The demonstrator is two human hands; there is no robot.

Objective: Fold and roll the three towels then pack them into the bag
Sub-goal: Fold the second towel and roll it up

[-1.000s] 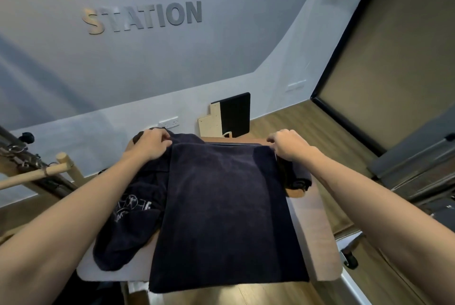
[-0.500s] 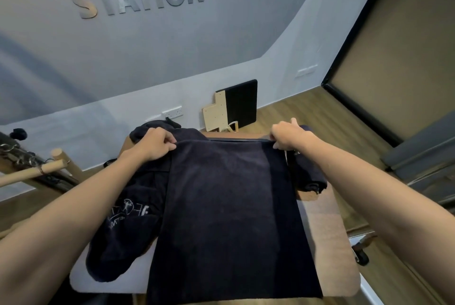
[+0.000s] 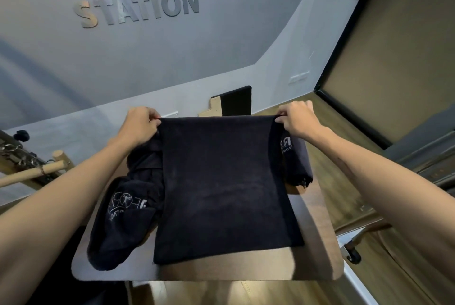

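A dark navy towel (image 3: pixel 221 189) is stretched over the small wooden table (image 3: pixel 317 250), its far edge lifted off the surface. My left hand (image 3: pixel 139 123) pinches its far left corner and my right hand (image 3: pixel 296 118) pinches its far right corner. A crumpled navy towel with a white logo (image 3: pixel 120 221) lies at the left, partly under the stretched one. A rolled navy towel with white lettering (image 3: pixel 296 159) lies at the right behind it. No bag can be told apart in view.
A black and wood board (image 3: pixel 234 102) leans against the wall behind the table. Wooden bars of exercise equipment (image 3: pixel 32 171) stand at the left. A caster wheel (image 3: pixel 353 255) and a metal frame sit by the table's right side.
Both hands have raised the towel's far edge up and toward me; its near edge has slid from the table's front onto the tabletop.
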